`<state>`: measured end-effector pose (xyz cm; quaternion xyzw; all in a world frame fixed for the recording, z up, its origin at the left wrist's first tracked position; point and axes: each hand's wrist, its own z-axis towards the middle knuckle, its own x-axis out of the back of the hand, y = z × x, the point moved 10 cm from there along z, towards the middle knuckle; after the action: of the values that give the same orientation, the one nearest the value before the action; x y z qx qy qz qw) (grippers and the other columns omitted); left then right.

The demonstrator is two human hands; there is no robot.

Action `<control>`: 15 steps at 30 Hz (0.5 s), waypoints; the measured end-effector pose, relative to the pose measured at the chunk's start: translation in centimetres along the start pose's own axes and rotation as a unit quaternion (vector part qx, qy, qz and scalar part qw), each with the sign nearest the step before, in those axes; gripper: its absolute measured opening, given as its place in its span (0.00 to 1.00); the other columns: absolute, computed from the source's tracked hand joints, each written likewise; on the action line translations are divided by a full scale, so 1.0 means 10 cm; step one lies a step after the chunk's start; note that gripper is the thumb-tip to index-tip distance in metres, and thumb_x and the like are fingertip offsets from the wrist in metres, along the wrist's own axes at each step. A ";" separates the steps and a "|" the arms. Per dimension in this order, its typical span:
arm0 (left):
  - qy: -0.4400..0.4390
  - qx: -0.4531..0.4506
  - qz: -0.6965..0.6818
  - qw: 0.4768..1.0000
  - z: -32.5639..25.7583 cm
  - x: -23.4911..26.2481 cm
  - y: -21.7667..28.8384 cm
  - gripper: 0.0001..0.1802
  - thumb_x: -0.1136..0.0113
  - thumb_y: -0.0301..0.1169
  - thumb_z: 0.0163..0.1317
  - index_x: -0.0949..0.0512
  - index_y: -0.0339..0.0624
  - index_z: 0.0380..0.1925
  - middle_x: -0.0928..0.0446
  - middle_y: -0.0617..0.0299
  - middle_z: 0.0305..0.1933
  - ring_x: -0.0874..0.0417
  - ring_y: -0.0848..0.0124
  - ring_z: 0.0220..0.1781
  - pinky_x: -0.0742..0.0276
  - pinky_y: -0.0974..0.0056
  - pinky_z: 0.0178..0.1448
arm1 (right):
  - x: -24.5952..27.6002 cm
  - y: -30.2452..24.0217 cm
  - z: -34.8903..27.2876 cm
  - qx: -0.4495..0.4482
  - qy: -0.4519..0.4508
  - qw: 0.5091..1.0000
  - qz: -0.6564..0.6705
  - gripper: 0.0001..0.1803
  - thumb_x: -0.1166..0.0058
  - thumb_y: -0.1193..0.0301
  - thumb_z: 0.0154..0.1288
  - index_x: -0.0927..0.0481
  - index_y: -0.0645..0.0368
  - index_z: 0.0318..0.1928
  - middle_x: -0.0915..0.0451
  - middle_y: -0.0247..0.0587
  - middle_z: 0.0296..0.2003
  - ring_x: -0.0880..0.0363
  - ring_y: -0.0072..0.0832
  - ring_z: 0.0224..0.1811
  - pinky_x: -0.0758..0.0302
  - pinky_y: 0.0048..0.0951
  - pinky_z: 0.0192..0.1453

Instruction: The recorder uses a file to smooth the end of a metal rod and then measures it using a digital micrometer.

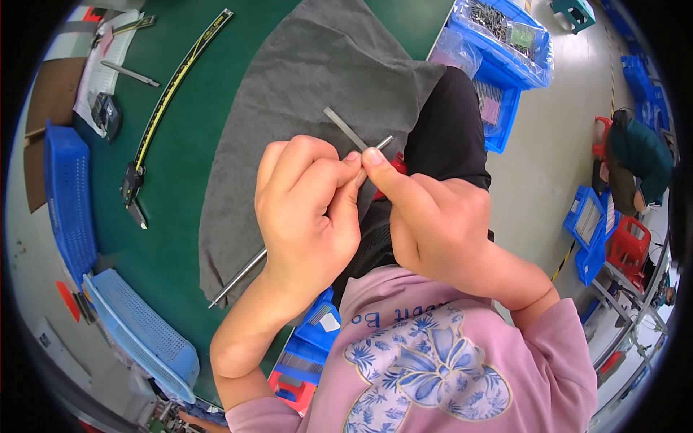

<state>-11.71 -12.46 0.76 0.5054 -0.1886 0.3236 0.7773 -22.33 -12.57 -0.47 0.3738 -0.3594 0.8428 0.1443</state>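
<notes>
My left hand (307, 209) and my right hand (433, 216) meet over the edge of a grey cloth (303, 94), fingertips pressed together. Between them they pinch a thin metal rod (238, 278). Its long end runs down-left under my left hand, and its short tip (385, 141) pokes out above the fingers. A second flat metal strip (344, 128) sticks up past the fingertips and lies over the cloth. Something small and red (398, 164) shows just behind my right thumb.
The cloth lies on a green table (180, 180) that also carries a long caliper (162, 108), a pen on white papers (108, 65) and blue trays (68, 195). Blue bins with parts (505, 43) stand on the floor to the right. Another person (639, 166) sits at the far right.
</notes>
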 end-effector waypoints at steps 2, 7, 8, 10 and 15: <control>0.006 0.008 -0.001 1.000 -0.01 0.03 -0.03 0.07 0.35 0.17 0.44 0.24 0.38 0.21 0.29 0.61 0.25 0.31 0.63 0.29 0.35 0.63 0.30 | 0.04 -0.04 -0.11 -0.007 -0.022 1.000 -0.006 0.30 0.51 0.84 0.39 0.22 0.65 0.50 0.39 0.32 0.12 0.39 0.24 0.10 0.43 0.26 0.15; 0.005 -0.009 0.002 1.000 0.01 0.01 0.01 0.08 0.34 0.17 0.44 0.24 0.37 0.21 0.29 0.61 0.25 0.31 0.63 0.28 0.35 0.63 0.30 | 0.08 -0.02 -0.03 -0.004 -0.003 1.000 -0.006 0.30 0.51 0.83 0.37 0.20 0.64 0.49 0.39 0.32 0.12 0.40 0.24 0.09 0.43 0.26 0.15; 0.002 -0.009 0.001 1.000 0.00 0.01 0.03 0.08 0.34 0.17 0.44 0.24 0.37 0.21 0.29 0.61 0.25 0.31 0.63 0.28 0.35 0.63 0.30 | 0.02 -0.01 0.00 -0.008 0.004 1.000 0.003 0.30 0.51 0.83 0.36 0.20 0.64 0.48 0.39 0.32 0.12 0.40 0.25 0.09 0.43 0.26 0.15; 0.009 0.009 -0.003 1.000 -0.01 0.02 -0.02 0.07 0.34 0.17 0.44 0.24 0.37 0.21 0.29 0.61 0.25 0.31 0.64 0.28 0.35 0.63 0.30 | 0.05 -0.03 -0.07 -0.007 -0.009 1.000 -0.009 0.30 0.51 0.83 0.37 0.21 0.64 0.50 0.38 0.32 0.12 0.40 0.25 0.09 0.43 0.26 0.15; 0.001 0.000 0.005 1.000 0.01 0.00 -0.01 0.07 0.34 0.17 0.44 0.24 0.37 0.21 0.29 0.61 0.25 0.31 0.64 0.28 0.36 0.63 0.30 | 0.00 0.01 -0.03 -0.002 -0.024 1.000 -0.006 0.30 0.51 0.83 0.40 0.23 0.63 0.52 0.37 0.32 0.13 0.39 0.24 0.09 0.42 0.26 0.15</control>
<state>-11.60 -12.57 0.74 0.5041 -0.1909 0.3281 0.7757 -22.53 -12.44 -0.63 0.3955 -0.3622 0.8320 0.1418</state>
